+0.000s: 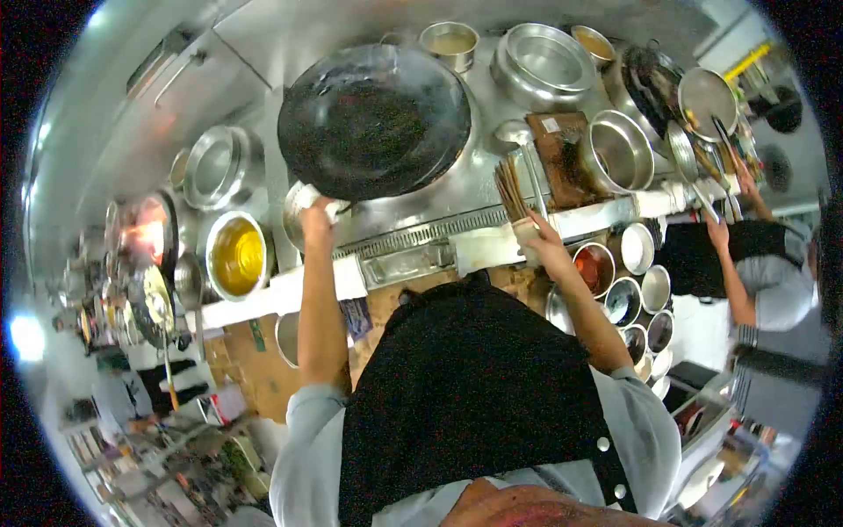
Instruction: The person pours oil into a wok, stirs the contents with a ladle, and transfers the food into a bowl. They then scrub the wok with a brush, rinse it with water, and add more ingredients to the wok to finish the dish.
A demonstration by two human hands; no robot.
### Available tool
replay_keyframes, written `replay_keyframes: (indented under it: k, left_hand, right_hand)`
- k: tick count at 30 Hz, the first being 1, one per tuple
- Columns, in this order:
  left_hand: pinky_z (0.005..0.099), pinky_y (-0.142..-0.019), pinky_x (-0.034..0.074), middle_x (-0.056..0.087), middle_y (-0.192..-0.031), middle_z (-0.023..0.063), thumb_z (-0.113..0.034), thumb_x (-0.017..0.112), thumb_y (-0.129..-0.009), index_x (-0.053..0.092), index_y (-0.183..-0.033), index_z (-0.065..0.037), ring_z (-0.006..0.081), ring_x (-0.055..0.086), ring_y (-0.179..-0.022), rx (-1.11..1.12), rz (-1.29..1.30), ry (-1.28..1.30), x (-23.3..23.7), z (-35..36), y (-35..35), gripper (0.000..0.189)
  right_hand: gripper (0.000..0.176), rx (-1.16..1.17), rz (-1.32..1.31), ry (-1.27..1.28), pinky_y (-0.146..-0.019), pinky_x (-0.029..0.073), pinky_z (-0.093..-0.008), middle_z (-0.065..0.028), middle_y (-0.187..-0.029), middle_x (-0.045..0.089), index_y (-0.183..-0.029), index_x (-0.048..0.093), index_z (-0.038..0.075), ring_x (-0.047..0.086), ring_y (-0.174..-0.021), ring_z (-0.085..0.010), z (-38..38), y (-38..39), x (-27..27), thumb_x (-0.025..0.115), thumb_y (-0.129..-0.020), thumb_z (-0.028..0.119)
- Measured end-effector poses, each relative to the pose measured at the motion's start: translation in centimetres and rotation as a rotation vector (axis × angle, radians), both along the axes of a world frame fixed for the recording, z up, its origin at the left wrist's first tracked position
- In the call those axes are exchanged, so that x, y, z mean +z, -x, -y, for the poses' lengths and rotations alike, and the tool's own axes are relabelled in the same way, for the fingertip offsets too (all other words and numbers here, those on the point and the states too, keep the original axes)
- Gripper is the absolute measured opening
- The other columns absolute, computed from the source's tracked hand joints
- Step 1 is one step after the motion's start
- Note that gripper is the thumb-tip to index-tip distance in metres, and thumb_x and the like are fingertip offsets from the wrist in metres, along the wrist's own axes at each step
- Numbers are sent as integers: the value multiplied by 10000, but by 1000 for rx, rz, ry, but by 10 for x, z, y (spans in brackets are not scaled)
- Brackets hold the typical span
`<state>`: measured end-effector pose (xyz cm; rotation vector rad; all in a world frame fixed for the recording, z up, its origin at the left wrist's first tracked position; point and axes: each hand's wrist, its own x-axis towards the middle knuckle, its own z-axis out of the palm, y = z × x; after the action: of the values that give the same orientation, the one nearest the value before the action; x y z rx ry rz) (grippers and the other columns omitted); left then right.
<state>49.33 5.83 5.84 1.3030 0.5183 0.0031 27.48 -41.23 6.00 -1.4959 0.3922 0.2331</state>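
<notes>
A large black wok (373, 123) sits on the steel stove in front of me, its inside dark and wet-looking. My left hand (316, 224) is closed round a folded white cloth (307, 195) at the wok's near left edge; the handle under the cloth is mostly hidden. In my right hand (548, 246) is a bamboo wok brush (511, 189), gripped at its lower end with the bristles pointing up and away from me. The brush is apart from the wok, to its right. Beside it a steel ladle (527, 154) lies with its handle toward me.
A pot of yellow oil (237, 256) stands to the left, with flames (151, 235) beyond it. Steel pots (618, 151) and a brown board (559, 158) are on the right. Several seasoning containers (638, 248) line the near right. A co-worker (764, 263) works at the far right.
</notes>
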Motion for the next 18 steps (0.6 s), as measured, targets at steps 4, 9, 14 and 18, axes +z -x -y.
replay_keyframes:
  k: [4, 9, 14, 18]
  left_hand:
    - [353, -635, 442, 630, -807, 47, -45, 693, -723, 633, -881, -14, 198, 572, -676, -78, 124, -294, 41, -32, -15, 172]
    - [358, -644, 442, 608, -786, 47, -47, 678, -723, 600, -846, -26, 187, 560, -683, -105, 272, -315, 60, -43, -24, 147]
    - [342, -640, 449, 600, -783, 41, -23, 665, -715, 591, -856, -16, 182, 556, -680, -114, 319, -377, 89, -40, -23, 159]
    - [317, -654, 461, 604, -786, 40, -22, 650, -735, 589, -889, 3, 163, 560, -692, -133, 387, -524, 100, -33, -9, 168]
  right_hand:
    - [623, -62, -14, 2, -815, 544, -320, -110, -1131, 671, -1456, 480, 44, 659, -918, -196, -18, 15, 22, 671, -876, 168]
    - [684, -212, 66, 140, -571, 544, -301, -94, -1051, 668, -1517, 387, 72, 660, -737, -178, -37, -2, 44, 709, -934, 230]
    - [716, -155, 56, 244, -614, 535, -299, -115, -1150, 641, -1537, 348, 52, 644, -798, -174, -28, -39, 86, 687, -915, 156]
    - [664, -236, 205, 428, -651, 584, -313, -98, -1136, 676, -1455, 495, 41, 652, -961, -171, -3, -108, 67, 748, -902, 309]
